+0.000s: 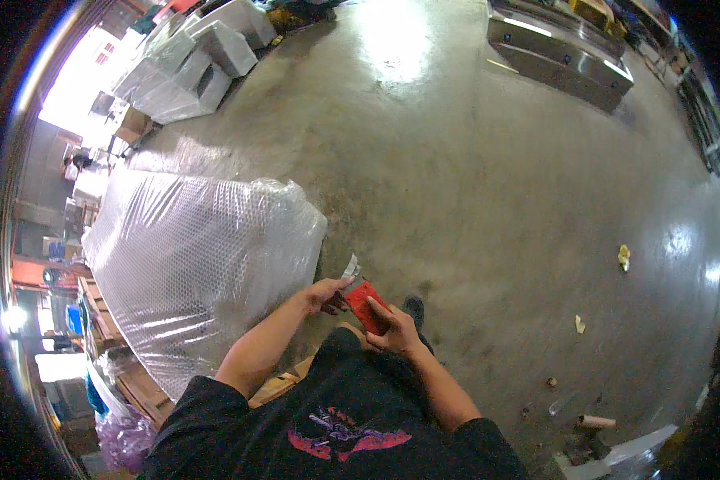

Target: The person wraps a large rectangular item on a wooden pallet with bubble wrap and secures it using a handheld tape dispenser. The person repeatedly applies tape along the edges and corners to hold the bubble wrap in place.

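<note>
In front of my body I hold a red tape dispenser [362,308], a flat oblong thing with a grey far end. My right hand [394,329] is closed around its near right side, with the thumb lying along the top. A pale, shiny strip of tape [350,266] sticks up from the far end. My left hand [326,296] is at that end, its thumb against the base of the strip and its fingers curled beneath, partly hidden. Just left of my hands stands a large bulky item wrapped in bubble wrap [208,248], close beside my left forearm.
More wrapped pale items [188,68] stand at the far left. A long metal-sided unit [560,60] lies at the far right. Yellowish scraps [624,258], a cardboard tube [597,422] and small litter dot the concrete floor [456,176]. Cardboard and purple plastic [128,438] sit at lower left.
</note>
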A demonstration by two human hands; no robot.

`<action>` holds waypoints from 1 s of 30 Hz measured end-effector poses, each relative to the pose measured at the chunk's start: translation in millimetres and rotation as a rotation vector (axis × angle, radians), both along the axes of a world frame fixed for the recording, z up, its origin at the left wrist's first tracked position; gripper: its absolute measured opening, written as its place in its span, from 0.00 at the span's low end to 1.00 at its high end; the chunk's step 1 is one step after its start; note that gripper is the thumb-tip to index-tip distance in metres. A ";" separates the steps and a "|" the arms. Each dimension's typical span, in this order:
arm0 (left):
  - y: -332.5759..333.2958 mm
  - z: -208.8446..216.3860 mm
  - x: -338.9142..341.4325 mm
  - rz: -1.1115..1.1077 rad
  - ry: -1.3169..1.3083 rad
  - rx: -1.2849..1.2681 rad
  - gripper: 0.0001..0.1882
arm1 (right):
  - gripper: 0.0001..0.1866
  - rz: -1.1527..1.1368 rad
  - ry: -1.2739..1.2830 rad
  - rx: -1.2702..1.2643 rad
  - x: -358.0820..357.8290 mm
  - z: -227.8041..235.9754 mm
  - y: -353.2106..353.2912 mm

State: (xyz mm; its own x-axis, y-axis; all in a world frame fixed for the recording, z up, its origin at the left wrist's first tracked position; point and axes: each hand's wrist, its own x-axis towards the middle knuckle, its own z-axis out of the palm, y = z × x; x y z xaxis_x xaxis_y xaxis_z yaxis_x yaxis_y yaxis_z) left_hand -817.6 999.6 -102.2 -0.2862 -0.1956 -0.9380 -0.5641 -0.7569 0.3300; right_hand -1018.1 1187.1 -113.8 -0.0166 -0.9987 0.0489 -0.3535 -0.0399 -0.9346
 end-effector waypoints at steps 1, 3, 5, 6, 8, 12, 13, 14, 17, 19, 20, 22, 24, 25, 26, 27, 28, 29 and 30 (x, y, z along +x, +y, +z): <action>-5.2 1.8 -3.5 -0.048 0.000 -0.030 0.26 | 0.49 -0.003 0.027 0.030 -1.8 1.7 -2.2; -15.0 6.8 -10.5 -0.099 -0.006 -0.100 0.21 | 0.48 -0.025 0.006 0.007 -4.9 3.0 -5.6; -23.1 11.4 -16.3 -0.119 0.015 -0.166 0.17 | 0.48 -0.031 0.006 0.022 -6.5 1.5 -8.0; -26.5 12.9 -18.5 -0.149 -0.012 -0.193 0.16 | 0.48 -0.025 0.011 0.039 -6.5 0.1 -9.0; -33.0 13.4 -23.4 -0.257 -0.043 -0.253 0.14 | 0.48 -0.026 -0.006 0.044 -6.2 -3.2 -11.7; -42.8 8.3 -31.1 -0.169 -0.060 -0.141 0.13 | 0.47 -0.063 -0.038 0.001 -6.8 -7.3 -19.9; -44.0 7.3 -31.9 -0.143 -0.071 -0.111 0.13 | 0.46 -0.059 -0.027 0.021 -7.9 -7.8 -22.1; -44.5 7.1 -32.4 -0.127 -0.072 -0.104 0.14 | 0.47 -0.067 -0.029 -0.004 -9.7 -8.2 -23.5; -47.8 10.8 -37.5 -0.042 -0.006 -0.014 0.14 | 0.49 -0.055 -0.018 0.007 -13.8 -10.5 -27.7; -58.8 14.4 -49.2 -0.220 -0.079 -0.140 0.13 | 0.48 -0.054 0.014 0.016 -11.1 -14.6 -30.8; -67.8 15.7 -57.4 -0.342 -0.156 -0.190 0.13 | 0.47 -0.115 -0.116 -0.023 -6.2 -17.7 -33.9; -100.6 13.7 -83.0 -0.855 -0.355 -0.577 0.14 | 0.44 -0.251 -0.371 -0.081 9.1 -25.4 -44.0; -144.6 5.4 -112.3 -1.231 -0.474 -0.883 0.16 | 0.40 -0.249 -0.706 0.138 34.0 -32.4 -56.1; -167.3 1.9 -121.1 -1.292 -0.575 -0.911 0.16 | 0.38 -0.219 -0.885 0.340 45.0 -35.7 -62.9; -191.9 -1.0 -126.2 -1.356 -0.683 -0.939 0.16 | 0.37 -0.179 -0.957 0.286 52.9 -39.8 -72.4; -213.8 -5.0 -128.4 -1.488 -0.778 -0.856 0.16 | 0.36 -0.130 -1.039 0.329 59.9 -43.2 -82.5; -228.8 -9.9 -125.5 -1.616 -0.859 -0.810 0.16 | 0.36 -0.110 -1.084 0.443 65.8 -45.4 -90.9; -239.1 -13.5 -118.0 -1.678 -0.871 -0.772 0.17 | 0.35 -0.062 -1.177 0.395 71.1 -46.6 -101.5; -246.5 -16.9 -108.8 -1.743 -0.907 -0.741 0.18 | 0.34 -0.036 -1.232 0.412 76.3 -47.3 -112.6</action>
State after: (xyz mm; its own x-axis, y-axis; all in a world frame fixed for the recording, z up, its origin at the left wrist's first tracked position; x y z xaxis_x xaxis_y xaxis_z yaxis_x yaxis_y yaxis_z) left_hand -926.5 753.1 -119.1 -0.1581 -0.6084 -0.7778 -0.5144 0.7231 -0.4611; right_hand -941.8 1074.5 -161.1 0.1418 -0.9346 -0.3261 0.7467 0.3173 -0.5847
